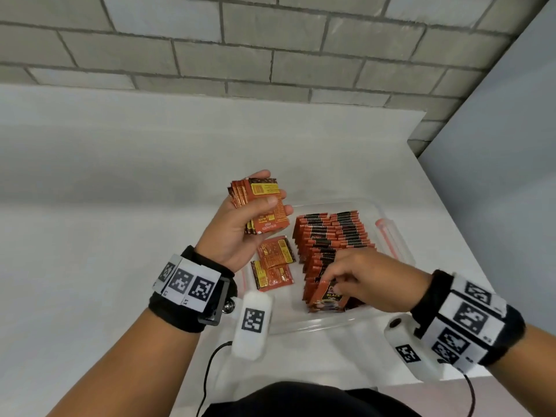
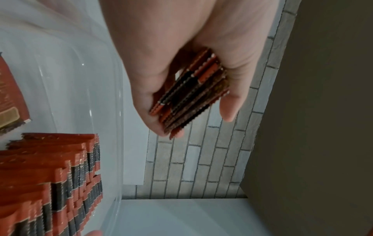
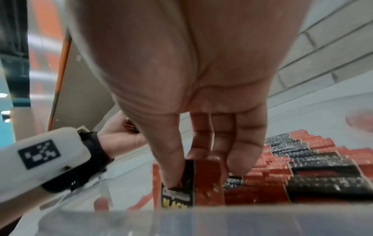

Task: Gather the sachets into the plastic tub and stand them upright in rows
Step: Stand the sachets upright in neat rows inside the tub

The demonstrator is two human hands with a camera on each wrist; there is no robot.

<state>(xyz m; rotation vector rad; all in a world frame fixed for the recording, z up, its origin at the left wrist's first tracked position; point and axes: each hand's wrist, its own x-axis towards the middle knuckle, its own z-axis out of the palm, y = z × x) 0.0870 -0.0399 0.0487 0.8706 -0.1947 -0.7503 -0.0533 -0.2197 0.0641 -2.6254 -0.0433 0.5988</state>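
A clear plastic tub (image 1: pixel 394 236) sits on the white table. Inside it, red-and-black sachets (image 1: pixel 337 236) stand upright in rows along the right side. Two more sachets (image 1: pixel 275 263) lie flat on the tub floor at the left. My left hand (image 1: pixel 240 224) is raised over the tub's left end and grips a stack of sachets (image 1: pixel 264 206), seen edge-on as the stack (image 2: pixel 191 92) in the left wrist view. My right hand (image 1: pixel 361 281) is down in the tub at the near end of the rows and pinches one sachet (image 1: pixel 328 297) between thumb and fingers; the same sachet (image 3: pixel 201 180) stands upright.
The tub's near wall (image 3: pixel 201 222) runs just below my right hand. A grey brick wall (image 1: pixel 270 40) stands behind the table, and a plain panel (image 1: pixel 511 176) closes the right side. A black cable (image 1: pixel 210 371) hangs at the table's front edge.
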